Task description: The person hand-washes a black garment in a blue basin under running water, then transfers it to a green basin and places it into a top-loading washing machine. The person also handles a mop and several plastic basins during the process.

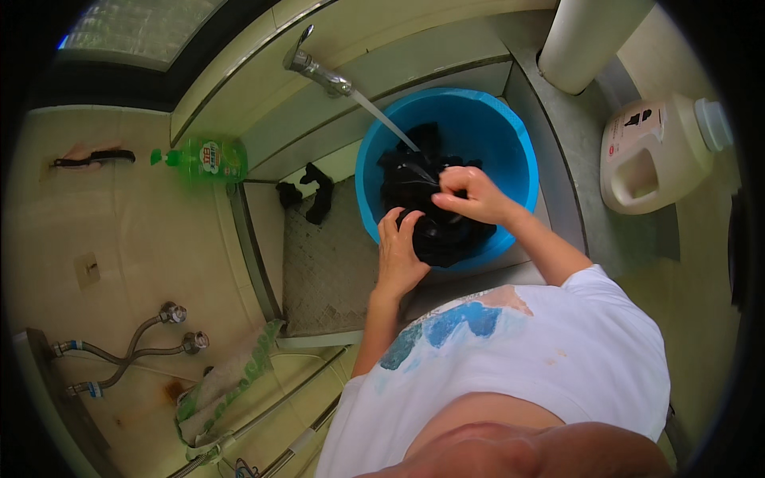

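Note:
Wet black cloth [445, 236] lies bunched inside a blue plastic basin [508, 143]. My right hand [475, 194] has its fingers curled and pinches a fold of the cloth near the middle of the basin. At the basin's near left side, my left hand [401, 251] holds the cloth between bent fingers and thumb. A stream of water [385, 120] runs from the chrome faucet [323, 74] onto the cloth just beyond my right hand. My fingertips are partly hidden by folds.
The basin stands in a grey sink [326, 269]. Two small black cloth pieces [320, 194] lie at its left. A green pump bottle [212, 160] is by the left wall. At right stand a handled jug [651, 155] and a white pipe [588, 42].

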